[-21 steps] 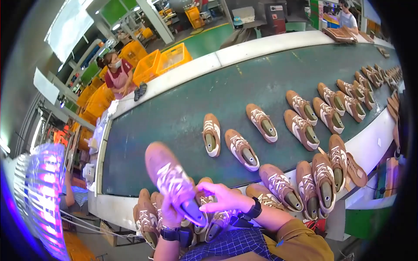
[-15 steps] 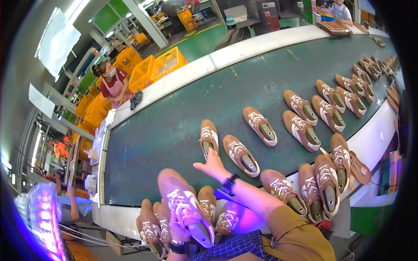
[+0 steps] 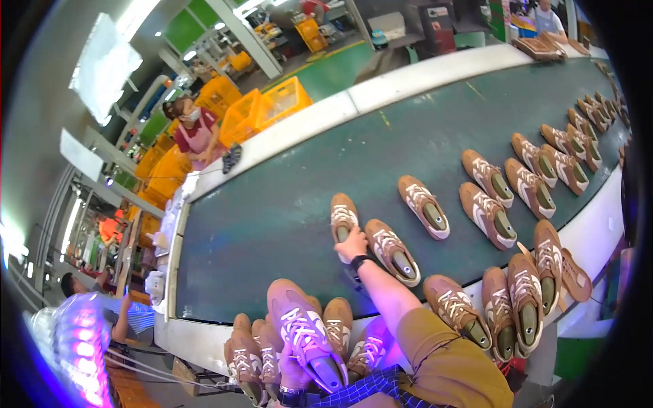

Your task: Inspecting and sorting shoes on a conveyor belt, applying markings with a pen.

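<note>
Brown shoe (image 3: 299, 328) w/ white side logo (image 3: 317, 324), gripped in L hand (image 3: 294, 372); R hand (image 3: 352, 246) clasps 2nd shoe (image 3: 343, 211) on belt (image 3: 265, 238).

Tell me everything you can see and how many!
Belt: one, dark green, centre
Held shoe: one, brown, lower middle
Touched shoe: one, brown, centre
Other shoes: many, brown, on the belt and along its near edge
Sole-shaped piece: one, brown, right
Crates: several, orange, upper left
Lamp: one, purple, lower left
Other people: several, varied clothing, top and left
Wristbands: two, black, centre and lower middle
Left hand: one, bare, on held shoe
Right hand: one, bare, at touched shoe
</note>
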Demonstrator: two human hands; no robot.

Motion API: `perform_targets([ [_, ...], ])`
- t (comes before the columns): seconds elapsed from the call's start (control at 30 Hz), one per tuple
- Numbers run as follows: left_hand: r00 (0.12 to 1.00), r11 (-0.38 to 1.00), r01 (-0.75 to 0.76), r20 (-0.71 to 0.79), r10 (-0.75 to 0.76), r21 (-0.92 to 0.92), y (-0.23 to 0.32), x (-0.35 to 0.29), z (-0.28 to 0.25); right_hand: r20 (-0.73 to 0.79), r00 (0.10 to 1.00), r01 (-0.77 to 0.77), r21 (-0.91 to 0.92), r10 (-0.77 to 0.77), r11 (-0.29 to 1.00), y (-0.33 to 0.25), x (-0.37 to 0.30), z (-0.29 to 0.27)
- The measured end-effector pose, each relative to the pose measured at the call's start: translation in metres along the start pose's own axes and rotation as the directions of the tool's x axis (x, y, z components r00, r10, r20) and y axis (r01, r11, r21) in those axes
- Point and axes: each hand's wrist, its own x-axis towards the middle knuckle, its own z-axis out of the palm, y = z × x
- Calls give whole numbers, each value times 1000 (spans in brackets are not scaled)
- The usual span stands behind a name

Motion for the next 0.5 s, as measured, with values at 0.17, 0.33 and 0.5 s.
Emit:
perform_targets([
  [0.17,995,996,-80,61,82,-34,3,-13,4,591,735,-452,792,-332,410,36,-8,-59],
  [0.33,984,988,-98,135,114,-123,4,-16,15,439,707,-295,895,-554,333,48,-116,-138],
  [0.5,961,996,-51,268,68,-73,-2,-14,24,491,662,-291,865,-566,409,49,-213,-212],
])
